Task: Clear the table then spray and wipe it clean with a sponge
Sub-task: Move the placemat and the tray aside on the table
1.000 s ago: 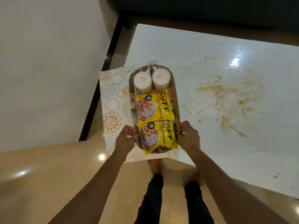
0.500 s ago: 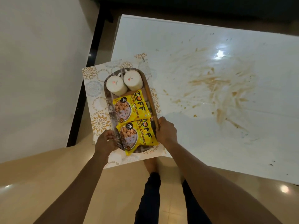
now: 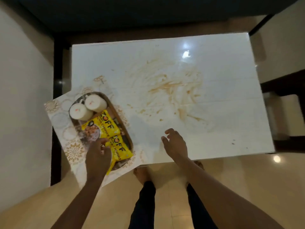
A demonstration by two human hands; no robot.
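Both hands have let go of the tray's ends since a moment ago. The right hand now hovers over the bare table near its front edge, fingers loosely spread, holding nothing. The left hand lies over the nearer yellow packet; whether its curled fingers pinch it is hard to tell. The tray sits on a patterned mat at the table's left corner, with a second packet and two white cups beyond. Brown smears cover the tabletop's middle.
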